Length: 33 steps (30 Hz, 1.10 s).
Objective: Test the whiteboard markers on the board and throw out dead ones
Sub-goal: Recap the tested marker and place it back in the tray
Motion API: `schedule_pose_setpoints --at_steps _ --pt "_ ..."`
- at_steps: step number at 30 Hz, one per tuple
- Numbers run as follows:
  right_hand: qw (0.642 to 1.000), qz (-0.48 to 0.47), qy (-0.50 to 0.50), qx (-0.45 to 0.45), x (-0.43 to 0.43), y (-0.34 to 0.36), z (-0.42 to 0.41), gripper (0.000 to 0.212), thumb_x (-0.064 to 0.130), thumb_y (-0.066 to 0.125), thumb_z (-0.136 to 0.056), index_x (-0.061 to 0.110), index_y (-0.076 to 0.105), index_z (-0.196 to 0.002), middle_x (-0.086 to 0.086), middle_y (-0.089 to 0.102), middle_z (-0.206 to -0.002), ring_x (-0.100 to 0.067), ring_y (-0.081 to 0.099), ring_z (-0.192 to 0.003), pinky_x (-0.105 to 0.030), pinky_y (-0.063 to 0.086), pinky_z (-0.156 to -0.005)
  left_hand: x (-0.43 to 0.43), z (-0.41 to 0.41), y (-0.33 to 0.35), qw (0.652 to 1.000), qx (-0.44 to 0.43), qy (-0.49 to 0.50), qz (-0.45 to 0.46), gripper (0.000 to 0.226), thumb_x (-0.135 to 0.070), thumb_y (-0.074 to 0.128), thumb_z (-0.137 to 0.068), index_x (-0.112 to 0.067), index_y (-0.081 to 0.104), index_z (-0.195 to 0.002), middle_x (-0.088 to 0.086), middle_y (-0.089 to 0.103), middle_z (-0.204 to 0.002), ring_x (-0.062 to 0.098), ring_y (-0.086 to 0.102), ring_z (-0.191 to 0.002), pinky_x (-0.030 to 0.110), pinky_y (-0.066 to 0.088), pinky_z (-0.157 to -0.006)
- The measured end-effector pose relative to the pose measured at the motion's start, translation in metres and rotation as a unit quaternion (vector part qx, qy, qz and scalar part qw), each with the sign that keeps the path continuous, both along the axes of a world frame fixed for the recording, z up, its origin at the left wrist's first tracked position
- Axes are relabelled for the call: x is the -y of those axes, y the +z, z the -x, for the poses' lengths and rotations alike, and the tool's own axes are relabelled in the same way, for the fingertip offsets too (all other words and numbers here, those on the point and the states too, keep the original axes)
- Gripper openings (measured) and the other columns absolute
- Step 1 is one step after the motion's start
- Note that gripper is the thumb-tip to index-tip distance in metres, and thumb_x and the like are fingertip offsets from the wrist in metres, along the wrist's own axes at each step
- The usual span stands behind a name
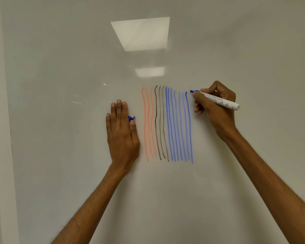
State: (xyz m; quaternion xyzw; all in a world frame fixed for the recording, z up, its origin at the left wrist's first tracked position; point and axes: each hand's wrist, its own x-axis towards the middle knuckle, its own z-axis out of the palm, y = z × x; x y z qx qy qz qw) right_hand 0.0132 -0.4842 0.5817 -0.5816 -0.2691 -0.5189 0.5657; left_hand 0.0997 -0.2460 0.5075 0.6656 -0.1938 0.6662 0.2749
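A glossy whiteboard (60,138) fills the view, and two ceiling lights (141,33) are mirrored in its upper part. A pale vertical strip (0,138) is seen along its left edge. Three wavy orange lines (148,124) are drawn near the middle, followed to the right by three black lines (159,124) and a row of blue lines (176,127), some fainter than others.

The left hand (122,134) is laid flat on the board, just left of the orange lines, fingers straight and together; a blue cap (131,118) is pinched between thumb and forefinger.

The white-barrelled blue marker (220,101) is gripped by the right hand (216,110), fingers curled round it, barrel slanting down to the right. Its tip (191,91) is held at the board just right of the top of the last blue line; contact cannot be told.
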Motion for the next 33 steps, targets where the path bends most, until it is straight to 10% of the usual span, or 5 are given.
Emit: schedule_pose_setpoints --at_steps 33 --pt "0.998 0.038 0.014 -0.049 0.013 -0.081 -0.001 0.029 -0.008 0.067 -0.086 0.005 0.048 -0.068 -0.006 0.063 -0.06 -0.023 0.06 -0.045 -0.028 0.05 -0.047 0.0 0.0 -0.002 1.0 0.008 0.004 0.003 0.053 -0.021 0.029 -0.106 -0.003 0.023 -0.155 0.011 0.02 -0.164 0.02 0.011 -0.153 0.036 0.005 -0.126"
